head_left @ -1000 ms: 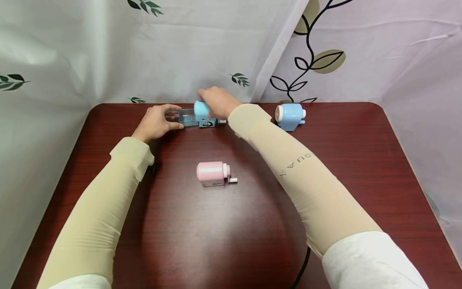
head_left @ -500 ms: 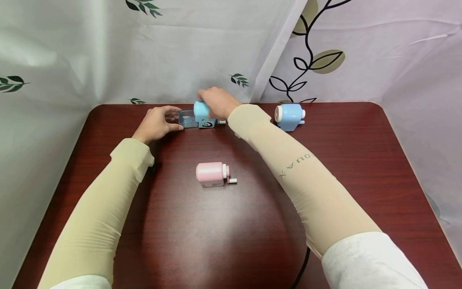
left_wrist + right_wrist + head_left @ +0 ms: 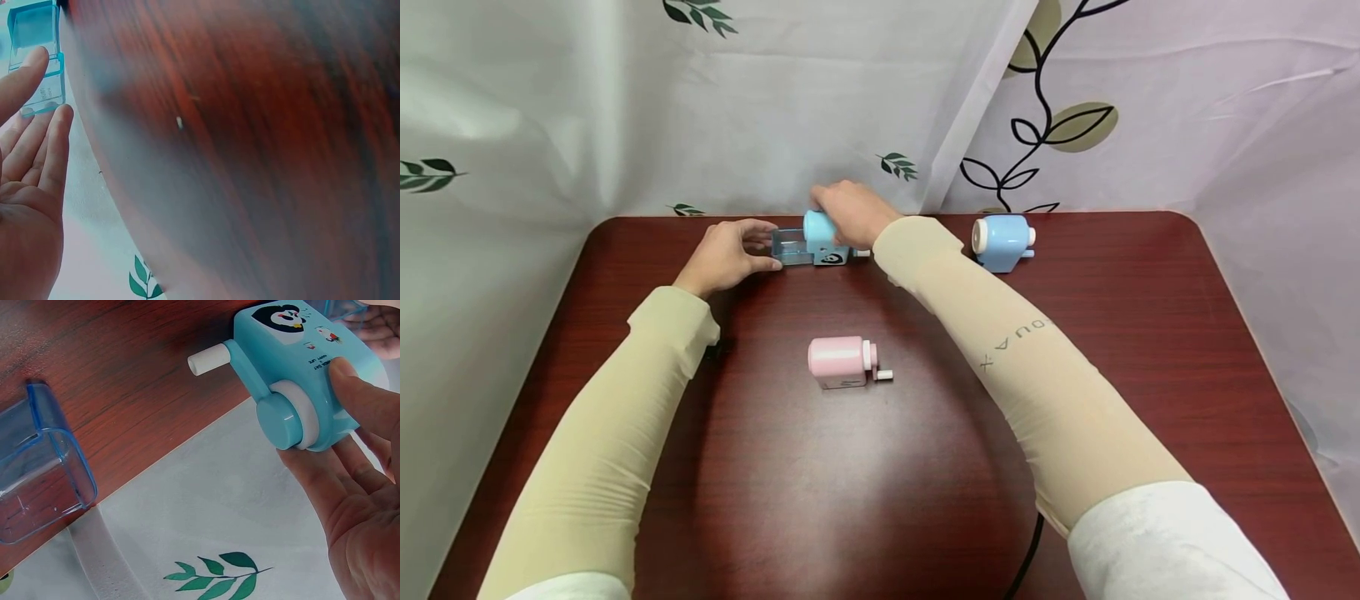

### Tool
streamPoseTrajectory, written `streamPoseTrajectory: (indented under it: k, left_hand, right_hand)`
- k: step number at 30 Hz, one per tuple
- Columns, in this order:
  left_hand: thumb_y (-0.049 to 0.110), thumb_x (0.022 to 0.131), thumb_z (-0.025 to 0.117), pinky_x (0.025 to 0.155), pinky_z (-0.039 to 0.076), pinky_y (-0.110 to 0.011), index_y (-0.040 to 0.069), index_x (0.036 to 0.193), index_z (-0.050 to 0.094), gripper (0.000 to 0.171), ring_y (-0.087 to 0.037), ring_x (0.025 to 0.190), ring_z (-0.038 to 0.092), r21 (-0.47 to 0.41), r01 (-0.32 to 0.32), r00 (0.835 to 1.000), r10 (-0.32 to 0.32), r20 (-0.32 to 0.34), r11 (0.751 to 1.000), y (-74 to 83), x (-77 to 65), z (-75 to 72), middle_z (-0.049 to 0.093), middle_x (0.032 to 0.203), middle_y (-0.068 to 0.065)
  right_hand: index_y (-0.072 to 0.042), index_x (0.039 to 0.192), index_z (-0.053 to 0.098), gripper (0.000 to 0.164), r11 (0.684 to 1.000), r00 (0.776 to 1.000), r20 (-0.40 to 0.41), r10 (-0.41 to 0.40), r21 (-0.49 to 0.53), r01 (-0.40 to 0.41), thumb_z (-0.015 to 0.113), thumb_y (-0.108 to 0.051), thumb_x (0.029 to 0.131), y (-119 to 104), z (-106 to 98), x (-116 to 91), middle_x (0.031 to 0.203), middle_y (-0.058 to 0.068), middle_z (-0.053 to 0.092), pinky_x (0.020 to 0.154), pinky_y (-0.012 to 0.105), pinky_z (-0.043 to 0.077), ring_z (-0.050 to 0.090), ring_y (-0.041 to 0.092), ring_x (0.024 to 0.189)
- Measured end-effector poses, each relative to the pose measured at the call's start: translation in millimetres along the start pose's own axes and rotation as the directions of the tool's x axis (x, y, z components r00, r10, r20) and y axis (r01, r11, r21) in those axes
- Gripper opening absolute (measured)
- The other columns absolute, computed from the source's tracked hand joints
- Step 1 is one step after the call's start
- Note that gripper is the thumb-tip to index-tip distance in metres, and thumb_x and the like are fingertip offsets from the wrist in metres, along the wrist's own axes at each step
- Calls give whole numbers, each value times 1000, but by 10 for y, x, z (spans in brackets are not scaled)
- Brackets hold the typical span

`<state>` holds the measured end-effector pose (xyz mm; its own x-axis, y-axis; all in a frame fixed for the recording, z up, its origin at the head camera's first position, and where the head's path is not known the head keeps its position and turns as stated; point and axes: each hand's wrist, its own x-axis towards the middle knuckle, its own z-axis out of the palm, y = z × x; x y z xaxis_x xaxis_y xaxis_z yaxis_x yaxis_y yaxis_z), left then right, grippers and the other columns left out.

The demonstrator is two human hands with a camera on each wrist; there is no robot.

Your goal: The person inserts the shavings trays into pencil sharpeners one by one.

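Pink sharpener (image 3: 842, 362) lies on the tabletop (image 3: 1150, 333), nearer the body than both hands, untouched, crank pointing right.

Left hand (image 3: 724, 254): fingers (image 3: 55, 145) straight and relaxed, tips against the end of the clear blue drawer (image 3: 790, 246), thumb on its upper edge. Drawer is partly slid out of the teal sharpener (image 3: 823, 237), just right of these fingers.

Right hand (image 3: 850, 212): fingers (image 3: 362, 403) wrapped over the top of the teal sharpener, gripping it; crank stub sticks out toward the right.

Light blue sharpener (image 3: 1002, 241) stands well apart, right of the right hand. A patterned curtain (image 3: 775, 100) hangs beyond the far tabletop edge.
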<state>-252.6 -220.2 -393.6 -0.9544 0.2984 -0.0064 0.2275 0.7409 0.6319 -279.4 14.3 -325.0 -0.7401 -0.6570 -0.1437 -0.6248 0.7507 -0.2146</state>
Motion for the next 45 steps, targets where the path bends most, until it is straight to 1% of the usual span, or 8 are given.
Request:
streamPoseTrajectory:
  k: [5,12,18,22,29,32,39,45]
  left_hand:
    - [23,75,79,90,46,-41,4,125,57,58,-25,103,59,-8,14,1000,-14,6,1000,7,-11,9,63,114,-14]
    - [24,74,80,89,47,-39,5,125,58,58,-24,102,60,-6,-9,1000,9,8,1000,16,-8,-12,63,114,-13]
    - [23,75,79,89,47,-40,5,126,57,59,-25,104,59,5,-13,1000,13,11,1000,32,-3,-13,63,115,-14]
    - [22,75,79,89,47,-40,5,126,57,58,-24,103,59,6,-14,1000,14,10,1000,56,13,0,63,115,-14]
    - [24,76,79,90,46,-40,5,127,56,59,-24,104,59,22,-15,1000,14,28,1000,96,64,34,62,116,-13]
    - [23,75,79,91,46,-40,5,127,56,59,-25,104,59,15,-17,999,17,30,1000,106,79,43,62,116,-13]
    - [20,74,80,89,47,-38,4,125,57,58,-24,101,60,-5,-36,999,36,19,999,128,106,65,64,114,-12]
    - [20,74,80,89,47,-38,3,125,57,58,-24,102,60,2,-49,998,49,30,999,126,135,78,63,115,-12]
  right_hand:
    - [-6,122,50,48,1000,1000,0,2,-2,-2,73,-13,81,4,3,-2,115,8,59,93,33,41,52,24,107]
    - [-6,122,50,46,1000,1000,-3,8,1,-8,72,-13,81,1,-6,-3,115,8,59,92,32,42,53,24,105]
    - [-6,120,51,46,1000,1000,0,5,-11,-5,73,-13,81,-7,-4,-5,113,9,59,92,33,42,53,24,106]
    - [-6,120,51,45,1000,1000,0,5,-7,-5,72,-13,81,-1,-3,-5,113,9,59,92,33,42,53,24,105]
    - [-6,122,50,45,1000,1000,8,1,-16,-1,71,-14,82,5,-11,1,114,9,59,93,32,42,52,24,106]
    - [-6,123,50,46,1000,1000,14,1,-22,-1,70,-14,83,1,-16,3,115,9,59,93,32,42,52,24,107]
    - [-6,124,50,47,1000,1000,17,6,-29,-5,71,-16,83,-6,-14,5,115,9,58,94,32,41,52,24,108]
    - [-6,124,49,48,1000,1000,10,5,-21,-5,72,-16,83,-4,-7,3,116,9,58,94,32,41,51,24,108]
